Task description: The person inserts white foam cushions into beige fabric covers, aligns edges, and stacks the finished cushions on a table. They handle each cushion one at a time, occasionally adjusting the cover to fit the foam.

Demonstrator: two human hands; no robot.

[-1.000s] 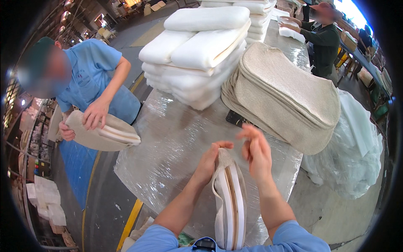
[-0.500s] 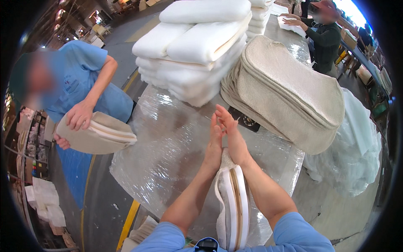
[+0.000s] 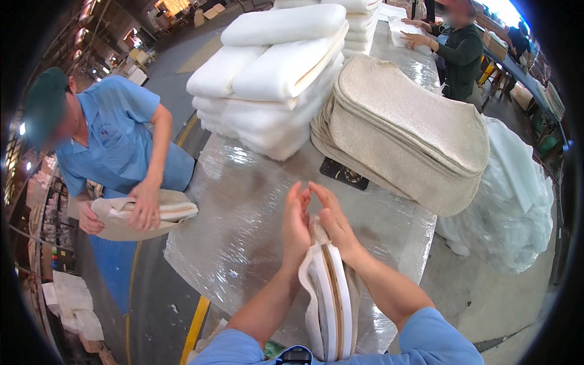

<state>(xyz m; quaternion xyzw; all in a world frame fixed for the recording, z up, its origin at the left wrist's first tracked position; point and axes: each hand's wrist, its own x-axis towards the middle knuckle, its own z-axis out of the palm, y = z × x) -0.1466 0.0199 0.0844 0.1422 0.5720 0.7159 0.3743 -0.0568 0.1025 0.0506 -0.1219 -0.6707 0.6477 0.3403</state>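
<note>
A beige fabric cushion cover (image 3: pixel 309 310) stands on edge between my forearms, its open side up, with layers of white padding and a tan core (image 3: pixel 333 298) showing inside. My left hand (image 3: pixel 296 222) and my right hand (image 3: pixel 336 225) flank its narrow far end, palms facing each other. The fingers of both hands are stretched out past the tip, and nothing shows between them. The heels of my hands appear to touch the fabric, though how firmly they press I cannot tell. Below the hands lies the plastic-wrapped table (image 3: pixel 237 207).
Beyond my hands rise a stack of white padding (image 3: pixel 267 79) and a pile of beige covers (image 3: pixel 413 128), with a dark flat object (image 3: pixel 344 173) beside it. At left a co-worker (image 3: pixel 115 134) holds another filled cover (image 3: pixel 176 207). Plastic sheeting (image 3: pixel 511 201) hangs at right.
My hands have come nearer to me along the cover, fingers still extended. The co-worker at left has tilted the other cover and shifted the grip on it.
</note>
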